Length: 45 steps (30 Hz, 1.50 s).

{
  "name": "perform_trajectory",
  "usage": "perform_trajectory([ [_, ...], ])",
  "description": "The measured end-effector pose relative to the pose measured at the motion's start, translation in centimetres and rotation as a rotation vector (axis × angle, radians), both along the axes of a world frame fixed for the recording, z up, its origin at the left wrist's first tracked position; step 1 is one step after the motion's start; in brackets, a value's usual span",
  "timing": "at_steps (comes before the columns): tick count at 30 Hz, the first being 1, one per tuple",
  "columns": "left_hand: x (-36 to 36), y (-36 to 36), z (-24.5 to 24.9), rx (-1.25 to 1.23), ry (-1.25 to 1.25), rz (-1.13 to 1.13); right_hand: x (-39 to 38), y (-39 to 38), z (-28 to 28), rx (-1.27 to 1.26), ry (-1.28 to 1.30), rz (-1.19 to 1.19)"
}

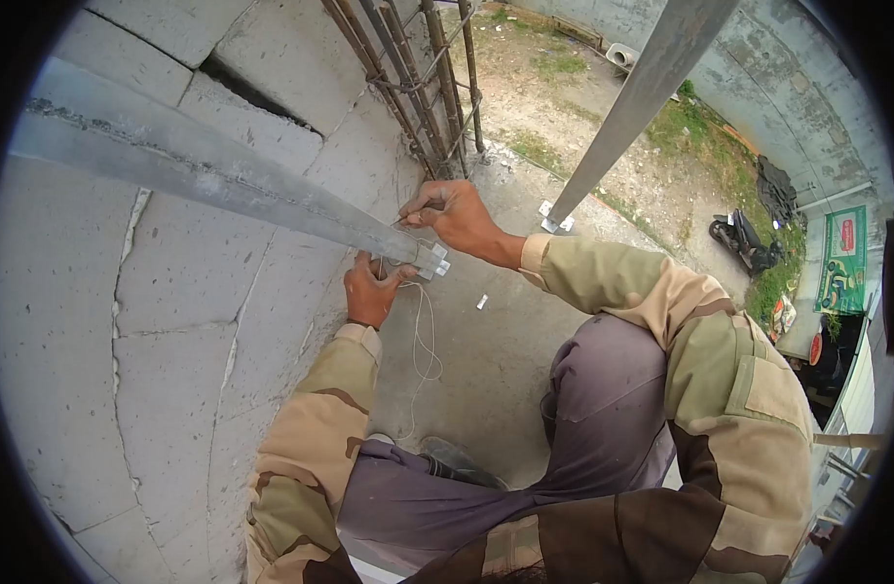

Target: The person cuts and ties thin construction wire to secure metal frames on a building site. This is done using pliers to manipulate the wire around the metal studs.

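A grey metal post slants down along the block wall to a foot with white pieces on the concrete. My left hand is low beside the post's lower end, its thumb and fingers closed around a thin white string. From there the string hangs in loose loops to the floor. On the post's other side, my right hand is raised with its fingertips pinched together. Something thin shows at those fingertips, too small to name. The post hides part of the left fingers.
The light block wall rises close on the left. Upright rusty rebar stands ahead, and a second metal post to the right. A small white scrap lies on the concrete floor. A motorcycle is farther off.
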<state>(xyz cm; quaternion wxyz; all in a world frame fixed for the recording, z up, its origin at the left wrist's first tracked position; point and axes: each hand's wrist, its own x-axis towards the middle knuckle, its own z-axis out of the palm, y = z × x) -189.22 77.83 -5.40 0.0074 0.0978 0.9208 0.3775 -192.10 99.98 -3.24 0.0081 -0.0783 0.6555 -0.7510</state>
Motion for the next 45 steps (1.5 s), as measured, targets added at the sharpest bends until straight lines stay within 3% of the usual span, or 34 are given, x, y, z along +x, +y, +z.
perform_trajectory([
  [1, -0.1, -0.2, 0.0, 0.003, 0.001, 0.023, 0.1, 0.1, 0.1, 0.003, 0.001, 0.023],
  [3, -0.3, -0.7, -0.5, 0.010, 0.023, -0.151, 0.1, 0.5, 0.3, 0.241, 0.054, -0.015],
  [6, -0.7, -2.4, -4.5, -0.016, 0.150, -0.236, 0.0, 0.2, -0.4, 0.040, -0.065, -0.044],
  [8, -1.3, -3.6, -9.2, 0.091, 0.184, -0.230, 0.0, 0.3, 0.2, 0.072, -0.068, -0.044],
  [10, -1.0, -3.8, -9.2, 0.198, 0.219, -0.227, 0.1, 0.2, 0.3, 0.102, -0.071, -0.047],
  [12, 0.1, -3.6, -5.6, 0.543, -0.581, -0.077, 0.2, 0.2, 0.1, 0.012, -0.108, -0.034],
  [13, 0.2, -3.1, -4.9, 0.544, -0.579, -0.082, 0.2, 0.2, 0.1, 0.015, -0.106, -0.038],
  [15, 0.5, -1.9, -4.1, 0.995, -0.758, 0.173, 0.5, 0.3, 0.3, 0.010, -0.114, -0.013],
  [19, 0.6, -1.2, -2.8, 0.992, -0.759, 0.436, 1.7, 0.8, 0.1, 0.134, -0.138, 0.000],
  [21, 0.2, -2.2, -3.3, 0.797, -0.701, 0.426, 2.2, 1.2, -1.0, 0.264, 0.049, -0.039],
  [22, 0.1, -2.4, -3.5, 0.815, -0.694, 0.439, 2.4, 1.4, -1.1, 0.274, 0.054, -0.020],
  [24, 0.4, -2.6, -3.1, 0.546, -0.311, 0.124, 3.1, 1.4, -0.3, 0.396, 0.183, -0.048],
  [25, 0.7, -2.9, -2.9, 0.557, -0.308, 0.139, 3.4, 1.5, 0.1, 0.403, 0.186, -0.030],
  [27, 1.2, -3.2, -0.7, 0.004, 0.329, -0.120, 3.8, 1.6, 1.3, 0.613, 0.223, 0.041],
  [31, 0.6, -3.6, -1.5, 0.129, 0.142, -0.088, 4.0, 0.8, 2.4, 0.643, 0.219, 0.034],
  [33, 0.5, -3.0, -1.4, 0.643, -0.296, 0.093, 4.0, 0.7, 2.4, 0.626, 0.148, 0.007],
  [34, 0.2, -3.0, -1.2, 0.656, -0.290, 0.109, 4.0, 0.6, 2.3, 0.635, 0.154, 0.025],
  [36, -0.3, -3.3, -0.5, 0.529, -0.466, 0.093, 4.0, 0.3, 2.2, 0.529, 0.204, -0.028],
  [40, -0.4, -3.1, 0.3, 0.452, -0.331, 0.036, 4.0, 0.2, 2.5, 0.558, 0.188, 0.042],
  [42, 0.3, -2.3, 1.1, -0.047, 0.011, -0.081, 3.9, 0.3, 2.1, 0.474, 0.161, 0.050],
  [45, 1.5, -1.3, 2.1, -0.226, 0.099, -0.153, 3.9, 0.4, 2.2, 0.496, 0.158, 0.060],
])
